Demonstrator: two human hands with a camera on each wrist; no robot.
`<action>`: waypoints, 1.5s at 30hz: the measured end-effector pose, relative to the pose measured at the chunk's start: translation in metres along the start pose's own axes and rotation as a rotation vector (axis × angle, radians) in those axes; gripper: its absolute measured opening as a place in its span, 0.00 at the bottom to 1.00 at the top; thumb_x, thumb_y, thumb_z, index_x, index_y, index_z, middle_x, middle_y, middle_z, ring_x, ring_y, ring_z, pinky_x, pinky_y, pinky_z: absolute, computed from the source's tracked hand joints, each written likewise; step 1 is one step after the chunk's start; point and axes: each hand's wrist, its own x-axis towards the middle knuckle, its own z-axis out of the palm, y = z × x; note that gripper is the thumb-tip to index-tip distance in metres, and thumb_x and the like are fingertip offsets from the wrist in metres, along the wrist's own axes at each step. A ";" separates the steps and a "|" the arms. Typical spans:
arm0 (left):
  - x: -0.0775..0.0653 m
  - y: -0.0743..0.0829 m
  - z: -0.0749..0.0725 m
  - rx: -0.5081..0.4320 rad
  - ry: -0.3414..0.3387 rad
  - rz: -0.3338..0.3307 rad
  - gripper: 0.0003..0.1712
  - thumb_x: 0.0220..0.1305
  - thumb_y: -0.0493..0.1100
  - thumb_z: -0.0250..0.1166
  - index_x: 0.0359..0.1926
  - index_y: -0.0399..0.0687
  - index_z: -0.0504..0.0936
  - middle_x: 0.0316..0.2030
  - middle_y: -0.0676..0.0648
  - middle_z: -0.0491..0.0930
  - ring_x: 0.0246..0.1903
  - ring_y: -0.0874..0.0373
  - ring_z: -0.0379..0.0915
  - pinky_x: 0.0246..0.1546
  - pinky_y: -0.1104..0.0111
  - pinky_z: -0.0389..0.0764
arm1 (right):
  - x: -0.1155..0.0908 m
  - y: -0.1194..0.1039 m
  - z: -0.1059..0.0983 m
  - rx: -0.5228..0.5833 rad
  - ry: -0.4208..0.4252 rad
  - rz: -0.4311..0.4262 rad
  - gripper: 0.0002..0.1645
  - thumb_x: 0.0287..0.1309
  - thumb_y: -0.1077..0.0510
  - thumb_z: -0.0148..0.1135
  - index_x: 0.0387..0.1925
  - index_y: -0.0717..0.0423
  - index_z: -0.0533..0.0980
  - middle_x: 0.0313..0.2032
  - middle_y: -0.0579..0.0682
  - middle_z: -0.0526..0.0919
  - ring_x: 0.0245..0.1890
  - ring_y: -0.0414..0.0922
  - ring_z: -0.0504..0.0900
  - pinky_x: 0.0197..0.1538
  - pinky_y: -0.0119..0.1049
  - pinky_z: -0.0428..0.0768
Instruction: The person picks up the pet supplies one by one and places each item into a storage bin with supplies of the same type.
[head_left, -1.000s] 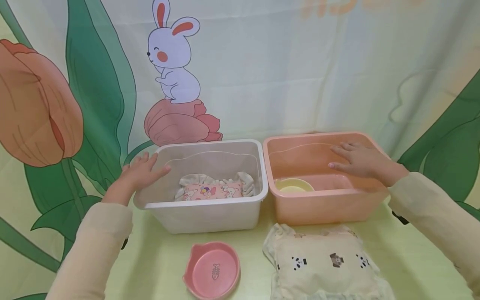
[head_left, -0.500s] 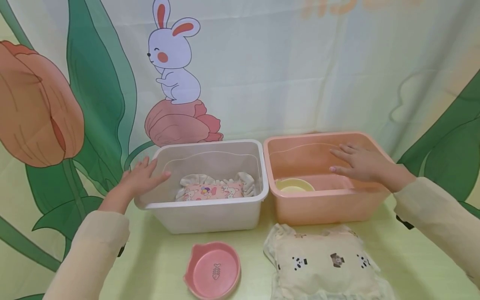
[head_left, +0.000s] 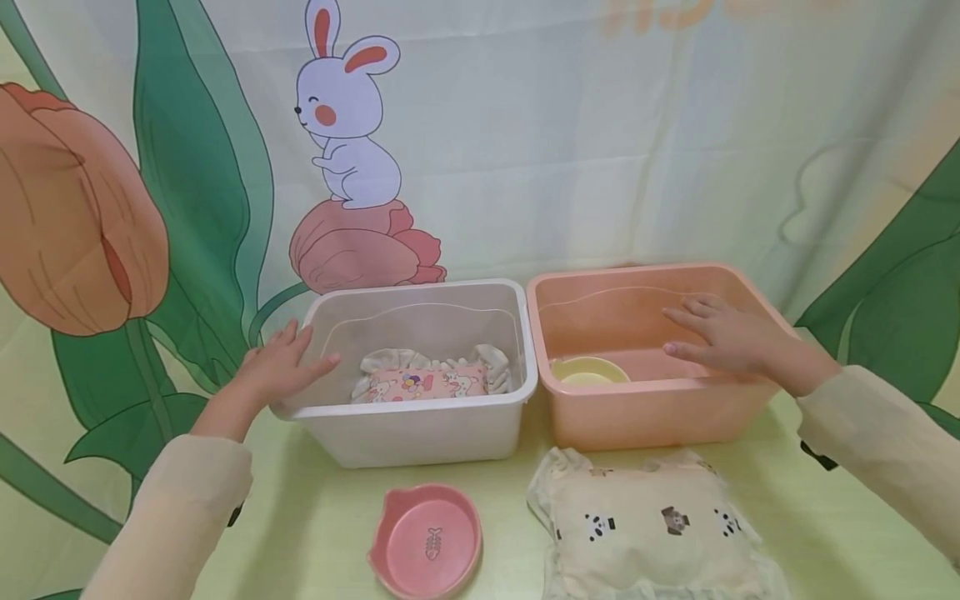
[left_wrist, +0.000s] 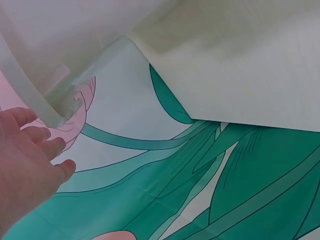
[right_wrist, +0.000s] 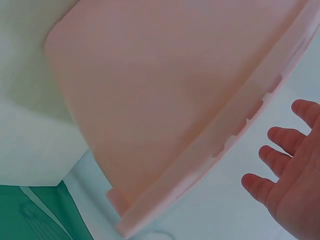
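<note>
My left hand (head_left: pixel 279 367) is spread over the left rim of the white plastic bin (head_left: pixel 420 433), fingers apart and holding nothing. In the left wrist view its fingertips lie close by the bin's rim (left_wrist: pixel 30 90). Above the right side of the peach-pink bin (head_left: pixel 637 412) hovers my right hand (head_left: pixel 731 340), palm down, fingers extended, nothing in it. The right wrist view has those fingers beside the pink bin's rim (right_wrist: pixel 210 150). A pink ruffled cushion (head_left: pixel 427 382) with rabbit prints lies inside the white bin. Inside the pink bin sits a yellow dish (head_left: pixel 591 370).
In front of the white bin stands a pink cat-ear dish (head_left: pixel 426 542) with a fishbone mark. A cream ruffled cushion (head_left: pixel 645 529) with panda and dog prints lies to its right. Both bins stand side by side on the pale green table (head_left: pixel 300 517). Behind hangs a printed curtain (head_left: pixel 525 167).
Both hands have shifted slightly, the right one outward and toward me, the left forearm a little lower. The bins, dishes and cushions have stayed put.
</note>
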 end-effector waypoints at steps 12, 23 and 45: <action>-0.009 0.001 0.010 0.043 0.038 0.059 0.50 0.58 0.68 0.42 0.66 0.32 0.44 0.66 0.29 0.38 0.64 0.32 0.35 0.56 0.36 0.40 | -0.009 -0.007 0.007 0.001 0.018 -0.008 0.43 0.56 0.34 0.44 0.64 0.57 0.55 0.64 0.66 0.53 0.64 0.64 0.46 0.59 0.64 0.53; -0.016 -0.001 0.015 0.039 0.041 0.066 0.51 0.58 0.69 0.42 0.66 0.33 0.45 0.66 0.30 0.39 0.64 0.33 0.36 0.56 0.37 0.42 | -0.013 -0.014 0.011 -0.007 0.036 -0.030 0.42 0.56 0.34 0.45 0.64 0.55 0.56 0.65 0.63 0.54 0.64 0.63 0.50 0.59 0.62 0.53; -0.037 -0.008 0.020 -0.003 0.057 0.060 0.51 0.57 0.68 0.45 0.65 0.31 0.45 0.65 0.29 0.39 0.64 0.34 0.36 0.54 0.36 0.43 | -0.023 -0.025 0.019 0.005 0.103 -0.137 0.37 0.56 0.39 0.50 0.62 0.56 0.61 0.63 0.62 0.59 0.62 0.62 0.56 0.60 0.57 0.58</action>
